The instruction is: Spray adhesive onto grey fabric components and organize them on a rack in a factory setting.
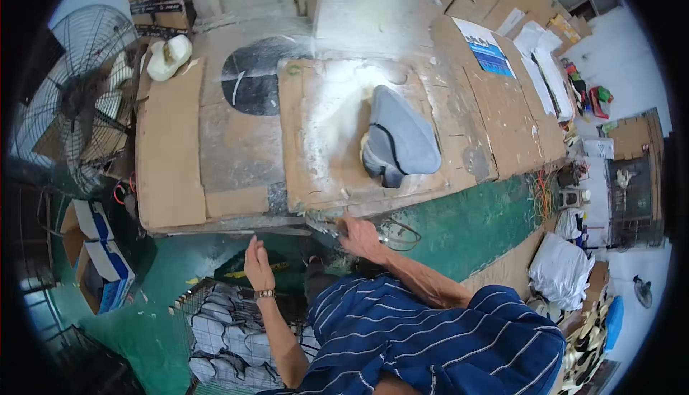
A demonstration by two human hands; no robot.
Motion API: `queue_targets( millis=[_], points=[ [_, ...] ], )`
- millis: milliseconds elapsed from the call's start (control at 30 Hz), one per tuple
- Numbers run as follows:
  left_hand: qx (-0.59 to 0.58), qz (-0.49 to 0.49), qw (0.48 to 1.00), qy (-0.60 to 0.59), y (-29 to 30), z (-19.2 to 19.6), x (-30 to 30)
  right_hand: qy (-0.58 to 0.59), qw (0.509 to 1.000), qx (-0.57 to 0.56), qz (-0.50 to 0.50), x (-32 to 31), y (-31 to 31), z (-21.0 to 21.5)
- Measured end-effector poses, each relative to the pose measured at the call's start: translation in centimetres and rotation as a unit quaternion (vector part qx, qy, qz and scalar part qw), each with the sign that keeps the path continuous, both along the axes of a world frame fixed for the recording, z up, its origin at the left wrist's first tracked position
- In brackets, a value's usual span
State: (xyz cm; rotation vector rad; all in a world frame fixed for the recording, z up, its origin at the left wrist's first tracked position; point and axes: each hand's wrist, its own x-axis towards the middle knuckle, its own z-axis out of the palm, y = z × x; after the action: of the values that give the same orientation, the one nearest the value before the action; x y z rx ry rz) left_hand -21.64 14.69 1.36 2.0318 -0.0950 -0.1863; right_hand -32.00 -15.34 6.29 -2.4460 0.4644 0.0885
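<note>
Here the right hand point(361, 237) fingers curl on a metal tool point(326, 235) at the table edge point(237, 224); left hand point(257, 262) fingers together.

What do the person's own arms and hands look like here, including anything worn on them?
Both forearms are bare. The left hand has a metal-banded wristwatch at its wrist. The right hand wears nothing visible. The short sleeve belongs to a dark blue shirt with thin white stripes.

My left hand point(258, 262) hangs open, fingers toward twelve o'clock; my right hand point(359, 237) reaches toward eleven, fingers curled.
</note>
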Motion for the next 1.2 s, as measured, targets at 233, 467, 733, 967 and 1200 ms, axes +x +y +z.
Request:
queue_targets(
  millis=[233,467,733,967,1200],
  points=[
    [0.04,-0.214,0.97,-0.109,-18.9,8.4,-1.1,0.003,0.993,0.048,-0.106,-12.9,-9.3,4.5],
    [0.138,-0.435,0.811,-0.366,-41.4,14.0,-4.5,-0.156,0.964,0.025,-0.213,-25.1,-19.5,11.6],
    [0.331,-0.388,0.775,-0.373,-49.9,9.7,-5.5,-0.263,0.916,0.016,-0.303,-34.5,-24.2,15.9],
    [0.343,-0.414,0.793,-0.287,-50.8,9.1,-1.5,-0.195,0.89,0.209,-0.356,-38.5,-25.5,19.7],
    [0.364,-0.44,0.783,-0.249,-51.4,10.3,-4.2,-0.24,0.908,0.24,-0.245,-42.0,-28.8,23.5]
  ],
)
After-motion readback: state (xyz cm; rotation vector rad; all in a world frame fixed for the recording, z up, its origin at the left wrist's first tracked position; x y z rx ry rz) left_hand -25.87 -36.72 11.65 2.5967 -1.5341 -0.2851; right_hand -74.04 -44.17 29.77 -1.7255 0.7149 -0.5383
